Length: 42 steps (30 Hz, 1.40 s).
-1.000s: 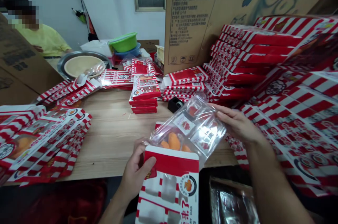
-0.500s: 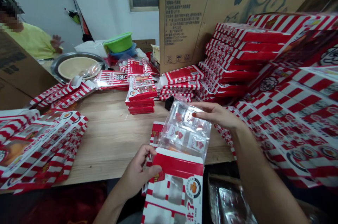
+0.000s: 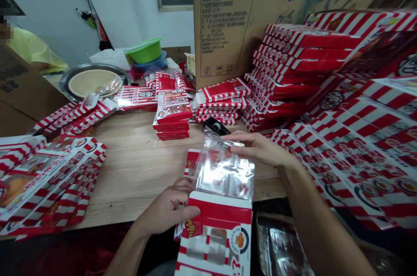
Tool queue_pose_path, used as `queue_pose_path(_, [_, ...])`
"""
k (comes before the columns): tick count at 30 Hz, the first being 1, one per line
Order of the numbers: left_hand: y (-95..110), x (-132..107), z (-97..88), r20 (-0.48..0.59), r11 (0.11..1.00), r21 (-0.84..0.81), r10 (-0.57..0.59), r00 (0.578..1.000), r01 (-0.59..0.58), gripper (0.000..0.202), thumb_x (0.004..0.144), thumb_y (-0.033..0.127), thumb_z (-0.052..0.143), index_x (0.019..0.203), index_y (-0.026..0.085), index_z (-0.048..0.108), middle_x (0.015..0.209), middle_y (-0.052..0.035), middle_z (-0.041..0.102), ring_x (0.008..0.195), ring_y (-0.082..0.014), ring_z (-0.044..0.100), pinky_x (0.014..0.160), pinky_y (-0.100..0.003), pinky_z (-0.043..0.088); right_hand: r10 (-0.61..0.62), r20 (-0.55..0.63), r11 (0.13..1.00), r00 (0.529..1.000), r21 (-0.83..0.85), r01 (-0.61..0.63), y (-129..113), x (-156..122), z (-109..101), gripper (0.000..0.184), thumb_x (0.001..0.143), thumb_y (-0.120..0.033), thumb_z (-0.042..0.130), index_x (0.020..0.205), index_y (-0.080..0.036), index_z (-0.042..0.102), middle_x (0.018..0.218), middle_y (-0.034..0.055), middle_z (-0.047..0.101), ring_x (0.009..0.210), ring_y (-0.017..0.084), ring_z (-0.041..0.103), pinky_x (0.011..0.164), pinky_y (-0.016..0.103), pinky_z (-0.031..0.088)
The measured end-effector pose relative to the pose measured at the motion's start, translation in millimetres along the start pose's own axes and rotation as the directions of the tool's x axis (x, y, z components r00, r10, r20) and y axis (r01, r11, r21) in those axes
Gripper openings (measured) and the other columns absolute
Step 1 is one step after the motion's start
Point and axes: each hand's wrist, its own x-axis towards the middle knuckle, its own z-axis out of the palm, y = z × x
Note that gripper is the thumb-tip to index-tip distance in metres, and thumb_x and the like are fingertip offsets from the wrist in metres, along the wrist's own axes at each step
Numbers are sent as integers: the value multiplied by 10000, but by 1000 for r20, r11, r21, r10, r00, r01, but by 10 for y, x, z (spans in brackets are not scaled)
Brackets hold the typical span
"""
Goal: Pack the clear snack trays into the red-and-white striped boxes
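Observation:
My left hand (image 3: 166,208) grips a flat red-and-white striped carton (image 3: 215,234) near its open top edge, low in the view at the table's front edge. The carton has printed windows and a round logo. My right hand (image 3: 257,148) holds the upper edge of a shiny transparent plastic pack (image 3: 224,174), whose lower end sits just above the carton's opening or inside it. Glare hides the pack's contents. A second red-and-white carton (image 3: 193,163) lies partly behind the pack.
Stacks of striped cartons (image 3: 172,115) cover the wooden table (image 3: 130,172) left, centre and right, with taller piles at right. A black tape dispenser (image 3: 215,126) stands just beyond the pack. Behind stand a large cardboard box (image 3: 228,20), a metal tray (image 3: 93,80) and stacked bowls (image 3: 145,52). A person in yellow (image 3: 29,48) stands at far left.
The pack has turned, and its orange contents no longer show. It sits lower and closer to the carton. The person in yellow has moved out toward the left edge.

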Motion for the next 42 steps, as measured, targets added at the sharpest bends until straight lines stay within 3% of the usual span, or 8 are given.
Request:
queue_pose_path(7, [-276,-111,105,-368,994,-106,-64,928,27,201,800,310,623,677,190,518,1255,-121,499,1242,-260,426,980,-305,362,-48,268,992,962,122,16,64,-240,466,318,823,-452,592,1007,-236,737,924,37,705,852,172,625,800,317,489])
queue_pose_path(10, [-319,-148,93,-463,989,-148,-82,882,14,265,823,350,593,641,196,479,1311,-122,481,1252,-272,421,985,-332,364,-4,130,935,992,351,-42,211,-401,626,445,815,-561,563,1107,-246,682,1081,56,692,1001,213,619,890,371,463])
queue_pose_path(14, [-314,-184,84,-588,981,-189,-76,805,-45,338,790,428,625,599,190,477,1316,-121,499,1210,-288,461,963,-342,387,116,-86,868,989,493,-59,364,-582,770,277,707,-403,741,922,-231,712,1057,51,691,988,212,629,846,318,482])
queue_pose_path(22, [-359,-159,143,-531,930,-356,-118,839,-95,367,743,454,677,588,188,477,745,-15,579,717,-165,555,667,-240,453,189,-65,817,980,565,-120,459,-778,985,298,707,-493,720,780,-205,688,835,41,694,778,194,634,716,294,488])
queue_pose_path(27, [-290,-113,139,-383,909,-415,-225,896,51,269,738,431,694,761,181,600,842,-28,621,822,-184,587,729,-235,468,13,32,955,999,297,-22,337,-770,950,295,763,-477,674,866,-212,751,979,84,666,959,251,593,873,371,446])
queue_pose_path(31, [-212,-69,142,-265,922,-375,-208,942,98,297,776,427,656,701,140,648,850,-42,628,764,-163,592,687,-221,472,-36,101,968,994,252,9,291,-718,941,293,855,-420,583,749,-206,752,854,71,669,884,221,601,823,336,454])
queue_pose_path(37, [-215,-42,167,-317,835,-519,-386,866,182,411,724,542,662,755,132,664,585,-8,647,540,-142,587,567,-233,479,180,-164,850,970,522,-69,394,-746,1132,302,661,-460,768,690,-179,662,790,38,657,749,177,603,654,261,480])
queue_pose_path(42, [-275,129,143,-577,931,-340,-316,753,131,390,774,543,583,881,170,628,879,-41,699,827,-194,652,726,-263,509,300,-318,834,900,545,-86,439,-608,1211,415,671,-555,711,627,-173,555,608,1,598,544,129,533,524,238,444])
